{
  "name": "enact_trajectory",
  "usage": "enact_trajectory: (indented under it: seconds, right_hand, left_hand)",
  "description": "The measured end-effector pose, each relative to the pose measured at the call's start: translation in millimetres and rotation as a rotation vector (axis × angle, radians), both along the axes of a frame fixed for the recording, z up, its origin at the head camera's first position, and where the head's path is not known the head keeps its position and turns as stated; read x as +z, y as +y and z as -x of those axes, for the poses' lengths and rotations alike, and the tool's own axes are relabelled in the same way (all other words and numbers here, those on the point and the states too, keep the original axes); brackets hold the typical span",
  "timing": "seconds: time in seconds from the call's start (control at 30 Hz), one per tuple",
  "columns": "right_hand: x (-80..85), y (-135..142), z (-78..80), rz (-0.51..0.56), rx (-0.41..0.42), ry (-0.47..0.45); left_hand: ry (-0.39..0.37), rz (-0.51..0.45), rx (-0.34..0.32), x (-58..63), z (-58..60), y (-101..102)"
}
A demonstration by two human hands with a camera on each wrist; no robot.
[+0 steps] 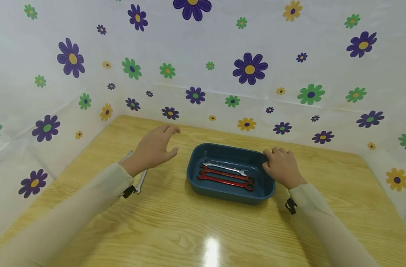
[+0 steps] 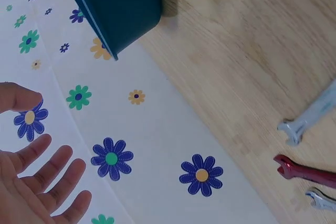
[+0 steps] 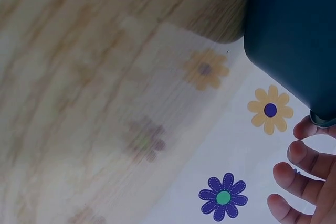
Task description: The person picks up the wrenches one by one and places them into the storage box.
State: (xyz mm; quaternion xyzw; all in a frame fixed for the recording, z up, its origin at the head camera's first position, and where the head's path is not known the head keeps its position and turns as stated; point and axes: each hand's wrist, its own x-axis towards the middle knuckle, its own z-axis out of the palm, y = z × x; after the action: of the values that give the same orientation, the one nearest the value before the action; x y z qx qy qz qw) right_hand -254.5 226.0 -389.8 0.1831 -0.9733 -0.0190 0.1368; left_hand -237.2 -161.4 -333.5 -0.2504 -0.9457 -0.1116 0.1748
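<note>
My left hand (image 1: 152, 151) hovers over the table to the left of a dark blue tray (image 1: 219, 194), holding nothing. Its fingers and thumb are spread apart, as the left wrist view also shows. My right hand (image 1: 283, 167) grips the tray's right rim, with the thumb over the inner side. In the tray lie a silver wrench (image 1: 224, 167) and two red wrenches, side by side. Beneath my left forearm, partly hidden, a silver wrench (image 1: 142, 181) lies on the table. The left wrist view also shows a red wrench (image 2: 307, 173) there, between two silver ones.
The wooden table (image 1: 176, 230) has a bright light reflection near its front. White cloth (image 1: 216, 44) with printed flowers hangs behind the table and along its sides. Dark straps show at both sleeve cuffs.
</note>
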Motion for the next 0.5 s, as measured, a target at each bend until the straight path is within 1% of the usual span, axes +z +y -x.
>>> enact_trajectory:
  seconds: [0.13,0.23,0.4,0.5]
  right_hand:
    - [-0.9,-0.7,1.1,0.005,-0.002,0.0]
    - [-1.2,-1.0,0.9,0.011,-0.002,0.002]
    - [-1.4,-1.2,-0.2,0.01,0.003,0.004]
    - [-0.8,-1.4,-0.9,0.012,0.004,0.005]
  left_hand:
    - [0.01,-0.017,0.016,2.7,-6.9,-16.2]
    - [0.023,-0.021,0.029,1.2,-10.7,-28.7]
    - [0.005,-0.024,0.053,-7.4,-19.0,-46.1]
    - [-0.025,-0.017,0.087,-15.4,-24.8,-53.0]
